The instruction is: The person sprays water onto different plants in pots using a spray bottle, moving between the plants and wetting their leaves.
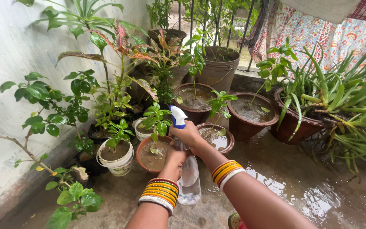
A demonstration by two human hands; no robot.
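1. Both forearms enter from the lower middle of the frame, each wearing stacked orange and white bangles [161, 193].
2. Left hand [175, 159] has its fingers wrapped around the neck of a clear spray bottle [189, 178], which hangs at lower centre.
3. Right hand [188, 135] grips the bottle's blue and white trigger head [177, 117].
4. Just beyond, a brown pot [153, 154] holds wet soil and a small green plant.
5. Farther back, more potted plants stand on the wet floor [301, 186].

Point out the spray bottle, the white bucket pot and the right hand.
spray bottle [189, 182], head view, on its clear body.
white bucket pot [119, 164], head view, on its front wall.
right hand [188, 135], head view, on the back of the hand.
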